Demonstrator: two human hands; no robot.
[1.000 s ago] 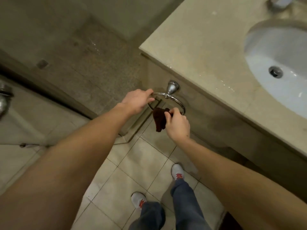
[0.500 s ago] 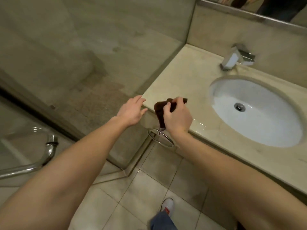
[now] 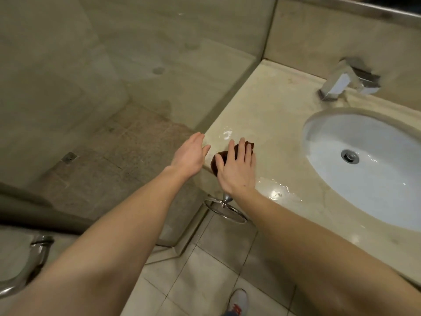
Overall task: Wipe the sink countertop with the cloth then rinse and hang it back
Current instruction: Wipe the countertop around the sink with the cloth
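head view. the dark brown cloth (image 3: pixel 218 158) is lying bunched on the beige countertop (image 3: pixel 278 115), at its front left corner, close to the edge. its long axis is running diagonally, from the near-left edge toward the far right, in the direction of the sink basin (image 3: pixel 373 179). the right hand (image 3: pixel 237 172) is lying flat on top of the cloth, palm down, fingers spread and straight, not curled around it; most of the cloth is hidden beneath, with only the near-left lobe and a far tip showing. the left hand (image 3: pixel 190 156) is hovering just left of the corner, open, fingers extended together, holding nothing. water patches are glistening on the counter beside the right wrist and beyond the fingers. the white oval basin is holding only its metal drain (image 3: pixel 349 156). the chrome faucet (image 3: pixel 341 82) is standing behind it. the towel ring (image 3: pixel 227 208) below the counter edge is hanging bare.
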